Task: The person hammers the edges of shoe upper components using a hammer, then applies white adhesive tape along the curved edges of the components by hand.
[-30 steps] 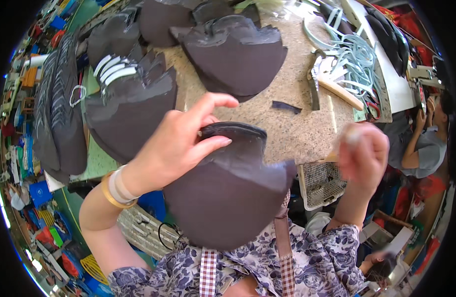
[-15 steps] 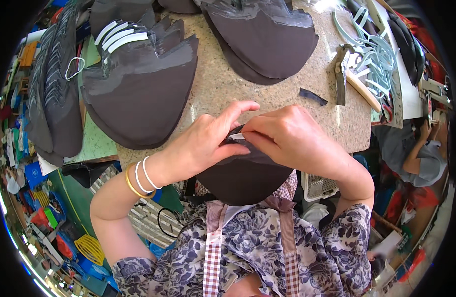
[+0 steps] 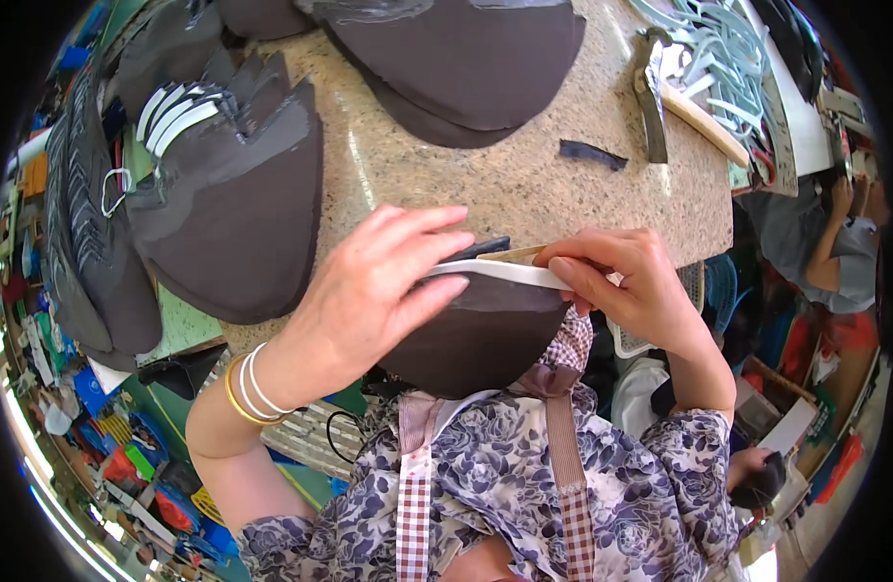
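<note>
A dark brown, curved sheet piece (image 3: 476, 335), like a shoe or bag panel, lies in front of my chest at the table's near edge. Along its upper edge runs a narrow white strip (image 3: 510, 272). My left hand (image 3: 369, 291) is at the piece's left side, thumb over its front and fingers behind, the strip's left end running in between. My right hand (image 3: 616, 276) pinches the strip's right end between thumb and fingers. A thin tan strip (image 3: 512, 254) reaches from the right fingers, and a black edge (image 3: 485, 249) shows behind.
Similar dark panels lie at the left (image 3: 228, 223) and far middle (image 3: 461, 68) of the speckled table (image 3: 369, 126). A black scrap (image 3: 594, 153), a wooden-handled tool (image 3: 703, 121) and a pile of pale blue strips (image 3: 728, 58) lie right. Another person (image 3: 820, 238) sits beyond.
My right hand has moved right and slightly down, drawing the white strip out long. My left fingers have spread from their tighter hold. The table has shifted left in view.
</note>
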`<state>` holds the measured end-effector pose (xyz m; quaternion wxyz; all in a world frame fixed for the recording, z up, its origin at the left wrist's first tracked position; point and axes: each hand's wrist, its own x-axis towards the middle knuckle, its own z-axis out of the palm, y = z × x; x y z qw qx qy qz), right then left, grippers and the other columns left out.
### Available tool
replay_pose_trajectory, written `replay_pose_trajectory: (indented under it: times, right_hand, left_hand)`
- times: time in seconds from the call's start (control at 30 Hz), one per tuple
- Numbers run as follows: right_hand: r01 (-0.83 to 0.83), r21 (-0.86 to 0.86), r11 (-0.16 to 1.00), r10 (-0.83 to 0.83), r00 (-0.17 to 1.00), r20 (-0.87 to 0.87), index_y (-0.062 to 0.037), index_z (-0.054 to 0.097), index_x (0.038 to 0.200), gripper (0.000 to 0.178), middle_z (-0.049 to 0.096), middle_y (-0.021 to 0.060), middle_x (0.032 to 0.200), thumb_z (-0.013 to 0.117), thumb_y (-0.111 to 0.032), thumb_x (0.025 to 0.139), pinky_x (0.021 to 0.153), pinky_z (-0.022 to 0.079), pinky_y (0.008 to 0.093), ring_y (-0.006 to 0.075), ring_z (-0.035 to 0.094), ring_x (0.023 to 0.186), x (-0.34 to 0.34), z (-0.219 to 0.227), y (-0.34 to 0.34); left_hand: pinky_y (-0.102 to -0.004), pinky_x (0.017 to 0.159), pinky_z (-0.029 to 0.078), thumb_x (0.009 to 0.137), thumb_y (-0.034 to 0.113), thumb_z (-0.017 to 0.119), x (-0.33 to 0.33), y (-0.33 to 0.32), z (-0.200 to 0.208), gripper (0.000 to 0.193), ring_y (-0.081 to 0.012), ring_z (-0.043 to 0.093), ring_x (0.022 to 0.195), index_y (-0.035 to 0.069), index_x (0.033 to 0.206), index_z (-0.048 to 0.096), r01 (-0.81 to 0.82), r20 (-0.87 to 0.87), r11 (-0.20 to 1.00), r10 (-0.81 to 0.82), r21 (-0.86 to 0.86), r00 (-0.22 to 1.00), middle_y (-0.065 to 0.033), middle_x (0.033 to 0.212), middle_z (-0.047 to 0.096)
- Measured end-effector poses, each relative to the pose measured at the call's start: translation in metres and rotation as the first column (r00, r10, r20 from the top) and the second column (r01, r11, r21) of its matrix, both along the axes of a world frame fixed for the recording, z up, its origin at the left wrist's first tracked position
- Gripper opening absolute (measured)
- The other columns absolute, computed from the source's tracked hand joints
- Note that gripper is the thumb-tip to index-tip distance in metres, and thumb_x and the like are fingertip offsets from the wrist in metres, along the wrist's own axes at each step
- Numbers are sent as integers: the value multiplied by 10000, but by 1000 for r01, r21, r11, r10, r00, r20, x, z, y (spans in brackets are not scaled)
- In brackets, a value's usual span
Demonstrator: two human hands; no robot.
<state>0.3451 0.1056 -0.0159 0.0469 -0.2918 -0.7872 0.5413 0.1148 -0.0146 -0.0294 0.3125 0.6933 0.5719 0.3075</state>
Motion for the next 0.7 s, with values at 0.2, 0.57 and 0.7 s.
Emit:
replay_pose_trajectory:
  times: [0.2, 0.57, 0.7]
  right_hand:
    - [162, -40, 986, -163, 986, -22, 42, 662, 954, 146, 645, 95, 718, 579, -70, 913, 515, 502, 255, 134, 634, 564, 24, -14, -7]
    - [19, 77, 997, -5, 984, -179, -3, 666, 878, 166, 660, 131, 746, 692, -160, 829, 570, 506, 327, 247, 660, 653, 9, -13, -15]
    - [90, 230, 969, -33, 970, -242, -21, 624, 765, 115, 636, 141, 702, 690, -114, 763, 520, 489, 347, 286, 639, 591, -20, -18, -28]
  left_hand:
    - [-310, 780, 469, 871, 15, 574, 20, 8, -4, 154, -265, 592, 863, -18, 1020, 593, -206, 286, 947, 274, -247, 918, -125, 941, 585]
    - [-354, 552, 456, 820, 82, 659, 31, 7, 9, 96, -263, 581, 627, 6, 847, 607, -135, -13, 986, 135, -94, 991, -103, 757, 534]
    - [-355, 532, 462, 794, 76, 672, 37, -1, 15, 94, -250, 585, 605, 27, 838, 607, -171, -77, 982, 177, 76, 981, -92, 751, 540]
